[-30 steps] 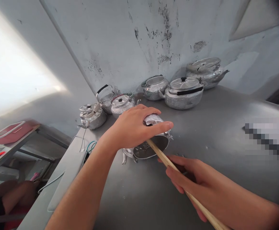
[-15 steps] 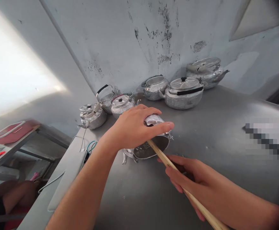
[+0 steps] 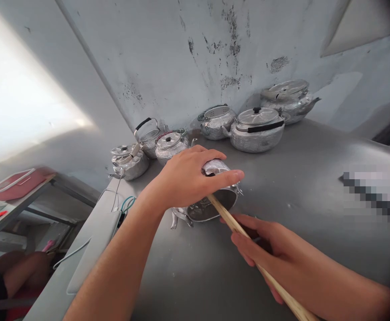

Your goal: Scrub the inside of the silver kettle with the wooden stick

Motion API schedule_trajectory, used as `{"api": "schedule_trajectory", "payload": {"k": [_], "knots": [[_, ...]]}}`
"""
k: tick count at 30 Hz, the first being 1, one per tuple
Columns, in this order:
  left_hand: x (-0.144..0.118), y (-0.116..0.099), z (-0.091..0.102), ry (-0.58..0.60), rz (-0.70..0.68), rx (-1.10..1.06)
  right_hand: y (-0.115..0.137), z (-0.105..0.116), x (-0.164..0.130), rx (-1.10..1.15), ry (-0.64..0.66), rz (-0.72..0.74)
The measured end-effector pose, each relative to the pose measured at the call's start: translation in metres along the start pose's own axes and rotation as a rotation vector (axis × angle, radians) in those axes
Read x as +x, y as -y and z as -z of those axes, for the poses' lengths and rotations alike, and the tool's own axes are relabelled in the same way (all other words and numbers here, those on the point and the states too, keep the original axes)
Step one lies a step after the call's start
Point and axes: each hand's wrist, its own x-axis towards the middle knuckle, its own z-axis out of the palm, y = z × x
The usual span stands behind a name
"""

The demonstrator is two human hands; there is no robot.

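Note:
My left hand (image 3: pixel 184 178) grips a small aluminium kettle body (image 3: pixel 215 203) that lies tipped on its side on the grey metal table (image 3: pixel 315 191), its open mouth turned toward me. My right hand (image 3: pixel 268 252) is closed around a long wooden stick (image 3: pixel 245 236). The stick's far end reaches into the kettle's opening under my left fingers.
Several shiny kettles stand along the stained wall: a wide one (image 3: pixel 257 129) with a black handle, one behind it (image 3: pixel 287 100), another (image 3: pixel 217 120), and three at the left (image 3: pixel 168 145). A cable (image 3: pixel 124 205) lies at the table's left edge. A lower table (image 3: pixel 10 196) holds a red tray.
Almost nothing differs; my right hand and the stick have shifted very slightly upward toward the kettle. My left hand keeps its grip.

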Motion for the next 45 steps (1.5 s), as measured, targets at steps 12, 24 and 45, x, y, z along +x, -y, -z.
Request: {"api": "schedule_trajectory", "payload": {"k": [12,24,45], "knots": [[0.0014,-0.0007,-0.0006,0.002,0.006,-0.001,-0.0003,0.0004,0.0008,0.000,0.009,0.004],[0.0005,-0.0009,-0.0002,-0.001,0.002,0.000,0.0022,0.0016,-0.0002,0.028,-0.006,0.013],[0.0011,-0.0006,-0.0002,0.001,0.003,0.007,0.0030,0.0007,0.0023,-0.015,0.022,-0.034]]}}
